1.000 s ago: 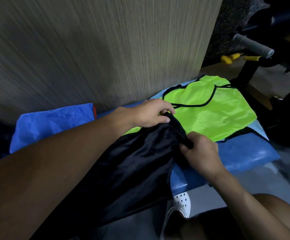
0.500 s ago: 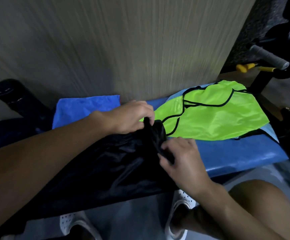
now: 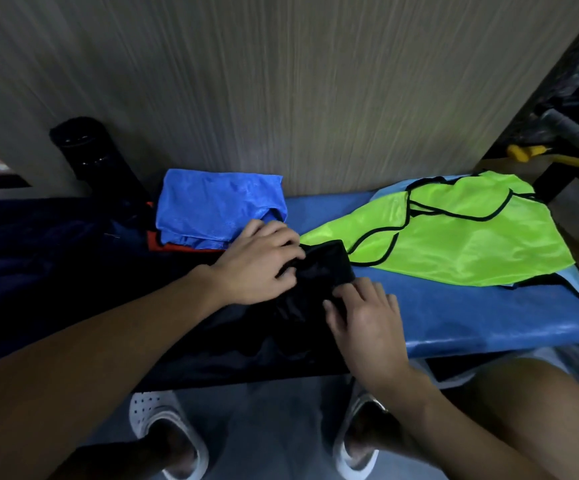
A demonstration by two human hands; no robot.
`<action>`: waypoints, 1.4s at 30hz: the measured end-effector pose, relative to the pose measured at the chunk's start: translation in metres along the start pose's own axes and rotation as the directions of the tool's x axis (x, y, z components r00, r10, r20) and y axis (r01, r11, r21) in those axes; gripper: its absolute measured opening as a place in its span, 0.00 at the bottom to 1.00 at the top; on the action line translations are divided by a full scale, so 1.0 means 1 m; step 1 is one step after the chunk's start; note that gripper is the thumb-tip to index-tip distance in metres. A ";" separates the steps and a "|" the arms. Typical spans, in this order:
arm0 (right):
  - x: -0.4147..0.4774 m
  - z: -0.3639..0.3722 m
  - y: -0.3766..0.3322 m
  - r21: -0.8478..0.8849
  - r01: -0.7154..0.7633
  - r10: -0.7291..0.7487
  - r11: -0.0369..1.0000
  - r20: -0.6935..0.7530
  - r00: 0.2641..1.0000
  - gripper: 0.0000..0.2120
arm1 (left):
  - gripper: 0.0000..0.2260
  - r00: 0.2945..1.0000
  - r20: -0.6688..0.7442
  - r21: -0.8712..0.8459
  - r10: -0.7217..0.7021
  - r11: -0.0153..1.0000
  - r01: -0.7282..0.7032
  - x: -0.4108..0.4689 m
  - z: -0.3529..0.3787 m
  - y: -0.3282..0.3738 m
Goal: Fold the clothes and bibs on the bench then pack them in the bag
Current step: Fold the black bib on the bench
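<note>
Mid-fold — left hand [image 3: 258, 266] and right hand [image 3: 366, 318] both gripped the black garment [image 3: 329, 268]; next, likely, another fold toward nine o'clock.

black garment [image 3: 319, 271] | lime bib, black trim [image 3: 471, 244] | blue bench [image 3: 488, 317]

One black garment [image 3: 326, 268], one green bib [image 3: 461, 244], one folded blue cloth [image 3: 218, 206], one blue bench [image 3: 488, 317], two white shoes [image 3: 149, 410].
</note>
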State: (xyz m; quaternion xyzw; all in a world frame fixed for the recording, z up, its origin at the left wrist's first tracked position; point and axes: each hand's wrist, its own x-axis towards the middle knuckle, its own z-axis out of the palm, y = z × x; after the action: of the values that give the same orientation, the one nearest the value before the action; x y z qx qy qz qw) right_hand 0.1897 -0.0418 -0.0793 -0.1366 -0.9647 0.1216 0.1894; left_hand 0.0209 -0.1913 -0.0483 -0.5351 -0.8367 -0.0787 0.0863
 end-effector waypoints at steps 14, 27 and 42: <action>0.019 0.005 0.026 -0.007 -0.333 0.326 0.943 0.219 0.920 0.18 | 0.25 0.949 0.296 -0.133 -0.107 0.979 0.152 0.066 0.022 0.014; 0.035 0.002 0.042 0.409 -0.380 0.330 0.829 0.190 0.925 0.10 | 0.12 0.926 0.303 -0.511 -0.223 0.783 0.356 0.094 0.028 0.004; 0.072 -0.034 0.112 0.481 -0.335 0.360 0.810 0.043 0.932 0.27 | 0.27 0.987 0.123 -0.671 -0.104 0.724 0.160 0.184 0.020 0.032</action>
State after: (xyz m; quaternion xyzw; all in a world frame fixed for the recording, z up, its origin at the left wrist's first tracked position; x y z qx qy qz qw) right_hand 0.1634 0.0912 -0.0571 -0.2622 -0.8577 0.3859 0.2162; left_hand -0.0271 -0.0112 -0.0242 -0.4714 -0.7888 -0.3637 -0.1526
